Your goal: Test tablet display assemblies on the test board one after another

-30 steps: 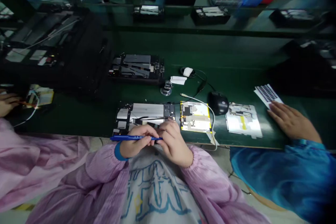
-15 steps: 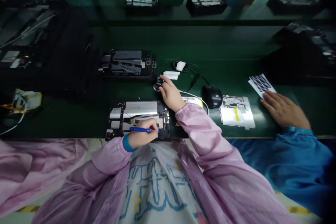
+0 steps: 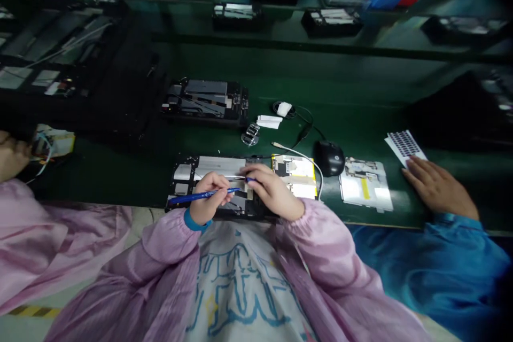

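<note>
An opened tablet chassis (image 3: 208, 176) with a silver plate lies at the near edge of the green bench. My left hand (image 3: 208, 200) is closed round a blue screwdriver (image 3: 200, 196), whose tip points right over the chassis. My right hand (image 3: 272, 192) rests on the chassis's right end, fingers curled and pinched close to the screwdriver tip. What the pinch holds is too small to see. A small shiny screw dish (image 3: 250, 135) stands just beyond the chassis.
A yellow-edged board (image 3: 298, 173), a black mouse (image 3: 329, 157) and a white part (image 3: 366, 187) lie to the right. A second open chassis (image 3: 206, 99) sits further back. A co-worker's hand (image 3: 438, 189) in a blue sleeve rests at right; another person's hand (image 3: 12, 157) at left.
My right hand has drawn back from the shiny dish to the chassis and now meets the screwdriver tip. The left hand has lifted the screwdriver slightly.
</note>
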`<move>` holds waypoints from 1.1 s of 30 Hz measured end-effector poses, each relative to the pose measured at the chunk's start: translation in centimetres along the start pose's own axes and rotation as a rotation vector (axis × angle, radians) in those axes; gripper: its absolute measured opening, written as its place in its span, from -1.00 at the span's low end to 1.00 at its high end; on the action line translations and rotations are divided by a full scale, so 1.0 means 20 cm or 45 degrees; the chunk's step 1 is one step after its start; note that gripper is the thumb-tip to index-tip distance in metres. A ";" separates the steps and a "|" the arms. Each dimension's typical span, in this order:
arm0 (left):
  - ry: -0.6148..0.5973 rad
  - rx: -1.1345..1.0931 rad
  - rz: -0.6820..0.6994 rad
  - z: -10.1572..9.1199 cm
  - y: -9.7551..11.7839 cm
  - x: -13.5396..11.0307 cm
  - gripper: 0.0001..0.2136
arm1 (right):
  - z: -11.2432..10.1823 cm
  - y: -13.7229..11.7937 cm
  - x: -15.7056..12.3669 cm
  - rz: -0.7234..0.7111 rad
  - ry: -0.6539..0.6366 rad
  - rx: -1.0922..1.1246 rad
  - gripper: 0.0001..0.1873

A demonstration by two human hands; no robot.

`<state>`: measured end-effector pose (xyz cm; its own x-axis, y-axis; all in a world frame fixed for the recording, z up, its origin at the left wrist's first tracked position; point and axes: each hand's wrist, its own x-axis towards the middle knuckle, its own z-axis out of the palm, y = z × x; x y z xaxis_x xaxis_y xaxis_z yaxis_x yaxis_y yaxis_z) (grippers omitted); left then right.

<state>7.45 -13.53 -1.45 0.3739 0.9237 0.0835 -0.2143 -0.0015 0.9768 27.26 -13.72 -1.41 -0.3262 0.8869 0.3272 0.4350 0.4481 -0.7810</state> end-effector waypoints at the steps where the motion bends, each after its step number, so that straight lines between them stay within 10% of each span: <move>1: 0.023 -0.061 0.010 -0.01 0.00 -0.01 -0.79 | 0.02 -0.03 -0.03 -0.007 -0.008 0.034 -0.86; 14: -0.366 0.272 0.045 -0.11 0.12 -0.05 -0.80 | 0.14 -0.21 -0.04 0.004 -0.157 0.260 -0.52; 23: -0.349 0.715 -0.118 -0.21 0.27 -0.13 -0.82 | 0.22 -0.30 -0.01 0.181 -0.318 0.252 -0.58; 29: 0.442 1.346 -0.091 -0.49 0.28 -0.15 -0.70 | 0.06 -0.09 -0.09 0.671 0.391 -0.293 -0.57; 33: 0.329 1.449 -0.374 -0.62 0.23 -0.18 -0.65 | 0.12 -0.05 -0.15 0.689 0.394 -0.409 -0.58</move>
<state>-6.00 -12.03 0.27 0.0552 0.9948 -0.0861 0.8165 0.0046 0.5774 25.74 -17.14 -2.96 0.2397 0.9645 0.1105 0.7109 -0.0969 -0.6966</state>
